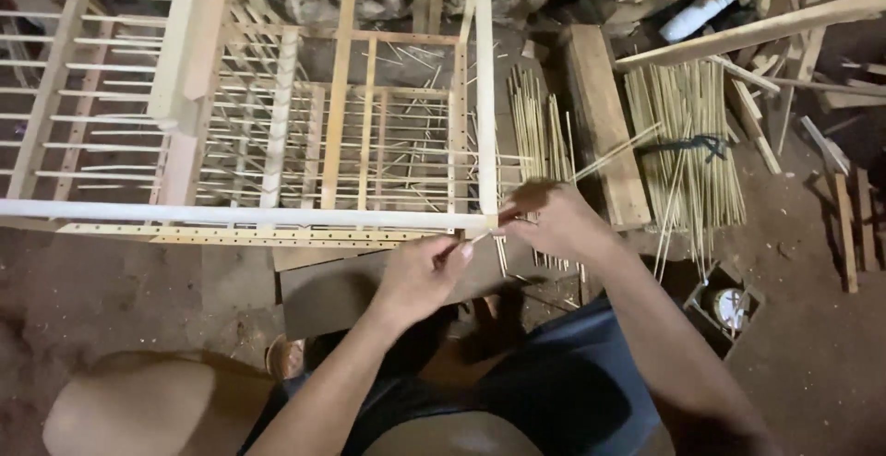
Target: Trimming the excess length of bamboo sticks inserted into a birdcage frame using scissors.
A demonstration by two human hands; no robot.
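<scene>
Right now, right hand (554, 221) pinching a thin bamboo stick (614, 153) at its lower end, long axis running up and away to the right of the grip. Just left of it, cage frame corner (486, 221), nearly touching the fingertips. Left hand (420, 276) lower, fingers closed on a short sliver (478, 237), wrist bent upward.

Pale wooden frame (277, 214) (dark blue tie (688, 147))

Tied stick bundle (688, 147), wooden plank (602, 119), scattered offcuts (835, 105)
</scene>
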